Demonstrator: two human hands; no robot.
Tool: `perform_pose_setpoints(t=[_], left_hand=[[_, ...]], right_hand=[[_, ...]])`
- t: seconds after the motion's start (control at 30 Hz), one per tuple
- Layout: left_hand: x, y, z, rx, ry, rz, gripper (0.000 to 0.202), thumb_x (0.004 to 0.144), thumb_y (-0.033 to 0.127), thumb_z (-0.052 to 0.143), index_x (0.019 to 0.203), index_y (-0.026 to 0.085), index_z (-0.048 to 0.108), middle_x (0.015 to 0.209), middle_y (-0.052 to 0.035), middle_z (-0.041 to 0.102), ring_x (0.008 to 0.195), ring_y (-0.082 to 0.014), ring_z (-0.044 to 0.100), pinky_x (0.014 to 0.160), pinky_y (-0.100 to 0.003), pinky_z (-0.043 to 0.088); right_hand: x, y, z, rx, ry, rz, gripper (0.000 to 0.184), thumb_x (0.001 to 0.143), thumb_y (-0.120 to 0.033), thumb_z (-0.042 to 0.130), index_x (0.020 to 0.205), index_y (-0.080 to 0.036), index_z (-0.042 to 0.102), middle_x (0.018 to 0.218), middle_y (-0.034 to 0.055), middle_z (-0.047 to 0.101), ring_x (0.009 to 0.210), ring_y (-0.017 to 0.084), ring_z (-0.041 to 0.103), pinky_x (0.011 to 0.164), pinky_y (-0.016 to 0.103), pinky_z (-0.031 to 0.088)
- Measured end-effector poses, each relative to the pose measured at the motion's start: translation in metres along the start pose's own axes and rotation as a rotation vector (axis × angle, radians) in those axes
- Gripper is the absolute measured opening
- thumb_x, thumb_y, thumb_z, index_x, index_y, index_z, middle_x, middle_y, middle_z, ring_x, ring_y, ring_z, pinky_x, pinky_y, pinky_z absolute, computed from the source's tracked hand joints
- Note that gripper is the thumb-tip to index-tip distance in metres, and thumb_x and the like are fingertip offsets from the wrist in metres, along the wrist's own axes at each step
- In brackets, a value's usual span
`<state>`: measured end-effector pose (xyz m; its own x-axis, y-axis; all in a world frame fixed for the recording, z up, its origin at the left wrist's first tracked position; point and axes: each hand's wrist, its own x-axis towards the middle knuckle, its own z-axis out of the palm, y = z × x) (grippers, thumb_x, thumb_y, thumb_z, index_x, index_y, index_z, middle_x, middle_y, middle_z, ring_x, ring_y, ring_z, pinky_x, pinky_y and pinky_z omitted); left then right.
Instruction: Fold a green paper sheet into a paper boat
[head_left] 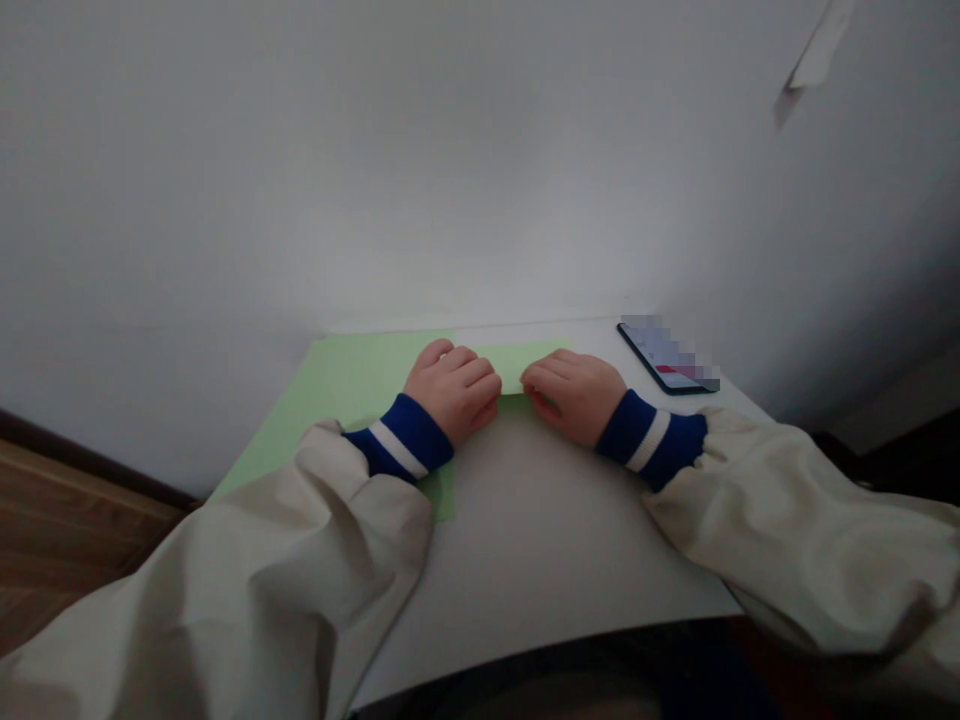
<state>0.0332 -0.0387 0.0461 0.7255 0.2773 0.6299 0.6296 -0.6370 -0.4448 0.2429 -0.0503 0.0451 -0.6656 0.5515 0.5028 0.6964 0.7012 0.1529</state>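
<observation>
The left hand (pixel 452 390) and right hand (pixel 575 397) rest fingers-together on light, floppy green paper (pixel 352 400), best taken by its edge.

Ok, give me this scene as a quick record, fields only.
left hand: on green paper sheet, fingers curled
right hand: fingertips on the same sheet
nearby: smartphone, lying right of the right hand, screen blurred
surface: white table
wear: blue cuffs with white stripes, on beige sleeves
</observation>
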Motion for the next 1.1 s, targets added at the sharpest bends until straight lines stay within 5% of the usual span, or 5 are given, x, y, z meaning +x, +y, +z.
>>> perform_pose_setpoints(t=[0.2, 1.1], left_hand=[[0.000, 0.001, 0.000, -0.028, -0.045, -0.005, 0.010, 0.076, 0.022, 0.052, 0.066, 0.021, 0.055, 0.070, -0.0005, 0.062, 0.071, -0.0175, 0.052, 0.072, -0.036, 0.037], [-0.010, -0.007, 0.005, 0.130, -0.154, -0.230, 0.007, 0.074, 0.021, 0.055, 0.068, 0.020, 0.056, 0.071, -0.0048, 0.062, 0.073, -0.0228, 0.055, 0.074, -0.042, 0.039]], right_hand=[[0.000, 0.003, 0.001, 0.049, 0.017, -0.058, 0.016, 0.082, -0.018, 0.045, 0.081, -0.017, 0.060, 0.083, 0.0061, 0.065, 0.082, 0.016, 0.051, 0.067, 0.028, 0.036], [-0.014, 0.011, 0.003, 0.063, -0.041, 0.189, 0.010, 0.069, -0.014, 0.048, 0.073, -0.019, 0.055, 0.081, 0.0040, 0.064, 0.081, 0.017, 0.054, 0.066, 0.027, 0.037]])
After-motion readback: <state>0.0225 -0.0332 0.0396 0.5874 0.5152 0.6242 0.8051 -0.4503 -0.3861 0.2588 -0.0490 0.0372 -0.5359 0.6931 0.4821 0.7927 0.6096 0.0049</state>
